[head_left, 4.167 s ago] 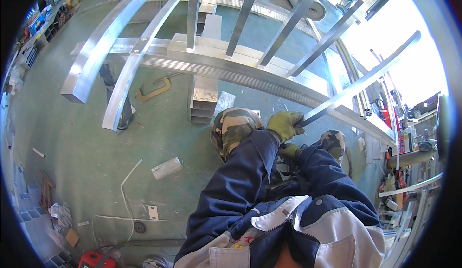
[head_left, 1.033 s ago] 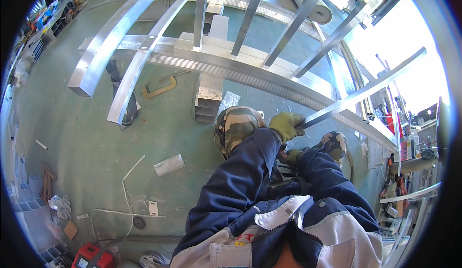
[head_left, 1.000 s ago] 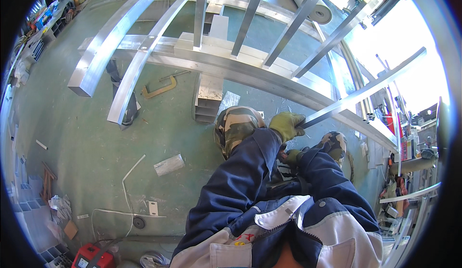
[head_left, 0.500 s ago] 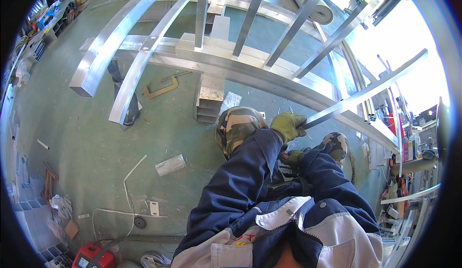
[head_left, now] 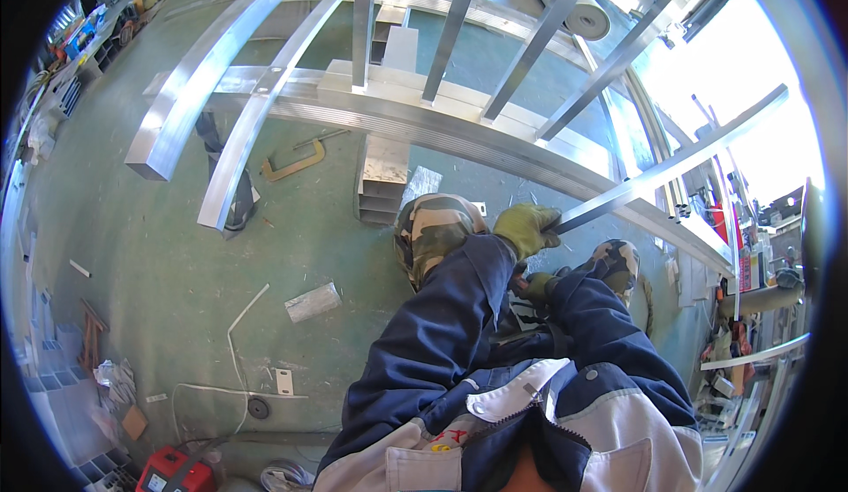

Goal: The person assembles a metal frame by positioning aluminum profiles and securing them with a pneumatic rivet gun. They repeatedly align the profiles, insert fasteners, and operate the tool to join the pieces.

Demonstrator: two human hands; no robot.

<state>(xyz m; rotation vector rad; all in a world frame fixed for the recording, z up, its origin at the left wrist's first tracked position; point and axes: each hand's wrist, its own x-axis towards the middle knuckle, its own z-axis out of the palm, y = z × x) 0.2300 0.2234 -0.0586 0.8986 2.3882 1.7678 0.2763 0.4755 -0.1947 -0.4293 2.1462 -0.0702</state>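
Note:
My left hand (head_left: pixel 526 230), in an olive-green glove, is closed around the near end of a square metal bar (head_left: pixel 671 174). That bar slants up to the right, crossing above the long ribbed rail of a silvery metal frame (head_left: pixel 424 134). Just below, between my knees, my right hand (head_left: pixel 535 287) is gloved too and partly hidden by its sleeve. Its fingers look curled at a small dark object that I cannot make out. My camouflage-covered knees (head_left: pixel 439 227) are bent beside both hands.
Several upright bars (head_left: pixel 452 37) rise from the frame, and two curved ones jut left. A hollow metal block (head_left: pixel 382 178) sits under the rail. On the green floor lie a C-shaped clamp (head_left: pixel 296 163), a metal offcut (head_left: pixel 313 302), a cable (head_left: pixel 231 342) and a red machine (head_left: pixel 175 469).
The view has shifted very slightly. The far end of the held bar sits a touch higher; both hands keep nearly the same places.

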